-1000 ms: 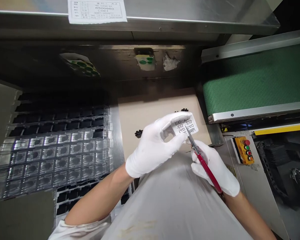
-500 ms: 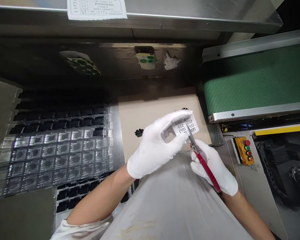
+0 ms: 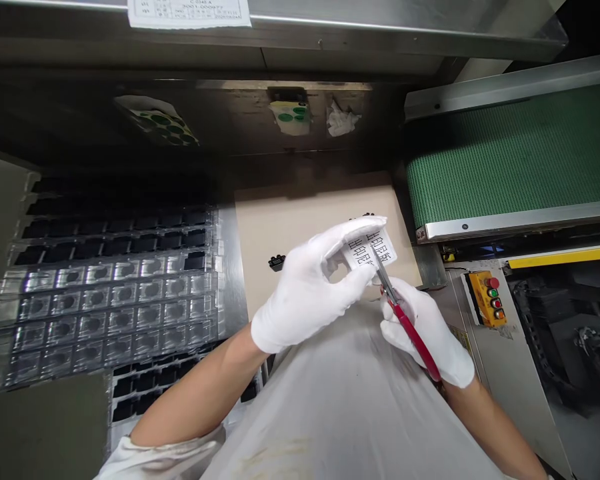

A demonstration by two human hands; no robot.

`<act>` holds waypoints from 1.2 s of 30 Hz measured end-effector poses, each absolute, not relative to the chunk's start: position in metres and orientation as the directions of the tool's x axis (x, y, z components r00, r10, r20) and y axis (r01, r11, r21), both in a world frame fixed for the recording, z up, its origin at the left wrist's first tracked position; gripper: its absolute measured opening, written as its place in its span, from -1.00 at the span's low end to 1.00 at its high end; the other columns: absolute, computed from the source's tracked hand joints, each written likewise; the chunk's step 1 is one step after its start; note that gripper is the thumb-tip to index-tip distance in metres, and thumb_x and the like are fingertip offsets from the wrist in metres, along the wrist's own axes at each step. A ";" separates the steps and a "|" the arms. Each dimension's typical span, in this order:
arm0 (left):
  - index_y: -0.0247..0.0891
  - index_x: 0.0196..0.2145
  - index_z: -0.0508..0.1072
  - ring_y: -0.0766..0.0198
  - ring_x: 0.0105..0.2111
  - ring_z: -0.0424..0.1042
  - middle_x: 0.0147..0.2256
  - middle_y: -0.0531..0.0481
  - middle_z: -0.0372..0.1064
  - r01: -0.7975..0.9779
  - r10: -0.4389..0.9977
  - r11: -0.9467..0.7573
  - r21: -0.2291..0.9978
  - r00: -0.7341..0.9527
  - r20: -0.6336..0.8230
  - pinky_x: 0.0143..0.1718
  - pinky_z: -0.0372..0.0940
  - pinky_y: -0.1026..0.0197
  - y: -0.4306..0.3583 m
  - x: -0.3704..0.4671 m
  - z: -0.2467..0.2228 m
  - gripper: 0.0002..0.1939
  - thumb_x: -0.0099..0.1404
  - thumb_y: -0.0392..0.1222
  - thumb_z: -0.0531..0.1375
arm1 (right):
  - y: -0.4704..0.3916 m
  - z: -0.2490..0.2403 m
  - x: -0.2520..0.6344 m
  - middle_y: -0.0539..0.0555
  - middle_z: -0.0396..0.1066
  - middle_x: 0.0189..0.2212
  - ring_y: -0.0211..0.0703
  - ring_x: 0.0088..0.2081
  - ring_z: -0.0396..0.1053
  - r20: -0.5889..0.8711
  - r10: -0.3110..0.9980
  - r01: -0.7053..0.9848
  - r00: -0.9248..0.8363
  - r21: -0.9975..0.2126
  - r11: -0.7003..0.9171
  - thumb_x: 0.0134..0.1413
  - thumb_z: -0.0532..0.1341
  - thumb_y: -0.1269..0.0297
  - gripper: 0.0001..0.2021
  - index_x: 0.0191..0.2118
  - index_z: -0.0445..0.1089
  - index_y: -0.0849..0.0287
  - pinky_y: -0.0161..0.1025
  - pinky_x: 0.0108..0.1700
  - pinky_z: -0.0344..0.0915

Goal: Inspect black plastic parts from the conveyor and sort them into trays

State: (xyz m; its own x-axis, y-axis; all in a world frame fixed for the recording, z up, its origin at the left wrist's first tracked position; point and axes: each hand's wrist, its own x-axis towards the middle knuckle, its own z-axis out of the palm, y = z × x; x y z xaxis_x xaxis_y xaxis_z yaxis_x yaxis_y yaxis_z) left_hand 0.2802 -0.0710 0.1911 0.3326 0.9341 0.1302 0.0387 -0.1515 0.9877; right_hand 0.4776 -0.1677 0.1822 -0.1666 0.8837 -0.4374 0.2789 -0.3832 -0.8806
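Note:
My left hand [image 3: 307,293], in a white glove, is closed with thumb and fingers on a small white paper label [image 3: 384,248] printed with black characters. In my gloved right hand [image 3: 443,343] is a pair of red-handled scissors [image 3: 414,335], and their metal blades lie across the label between its two lines of print. Both hands are held over a beige board [image 3: 260,217]. A small black part [image 3: 277,262] lies on the board left of my left hand. Beyond the fingers, another black part [image 3: 365,217] is partly hidden.
Clear plastic trays [image 3: 95,293], some pockets holding black parts, cover the left side. A green conveyor belt [image 3: 515,147] runs at the right above a yellow button box [image 3: 487,299]. Sticker sheets [image 3: 290,118] and crumpled white paper [image 3: 341,120] sit at the back, below a metal shelf [image 3: 320,43].
The camera view has shifted slightly. Both hands, the label and the scissors keep nearly the same pose.

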 end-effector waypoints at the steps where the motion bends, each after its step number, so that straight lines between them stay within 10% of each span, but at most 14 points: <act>1: -0.11 0.16 0.58 -0.06 0.18 0.48 0.17 -0.07 0.49 0.040 0.933 -0.154 0.987 0.335 0.132 0.20 0.49 -0.06 -0.071 0.280 0.191 -0.55 0.32 -0.24 0.37 | -0.168 0.182 0.477 -0.08 0.12 -0.43 -0.29 -0.43 -0.04 -0.431 0.887 0.274 -0.167 -0.884 -0.379 0.17 0.41 0.14 -0.64 -0.03 0.32 0.13 -0.29 -0.43 0.01; 36: -0.15 0.16 0.59 -0.01 0.17 0.49 0.15 -0.03 0.50 0.017 0.907 -0.169 0.985 0.394 0.149 0.20 0.49 0.06 -0.066 0.278 0.189 -0.49 0.27 -0.37 0.33 | -0.172 0.177 0.476 -0.12 0.06 -0.50 -0.33 -0.46 -0.07 -0.375 0.922 0.396 -0.100 -0.865 -0.309 0.17 0.33 0.35 -0.81 -0.29 0.26 0.16 -0.32 -0.45 -0.05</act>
State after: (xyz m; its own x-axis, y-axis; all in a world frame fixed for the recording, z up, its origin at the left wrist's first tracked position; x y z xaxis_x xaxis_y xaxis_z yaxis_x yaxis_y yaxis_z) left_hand 0.2783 -0.0659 0.1892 0.3936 0.9071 0.1491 0.0170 -0.1693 0.9854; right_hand 0.4757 -0.1721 0.1773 -0.0998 0.9218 -0.3745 0.3956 -0.3086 -0.8650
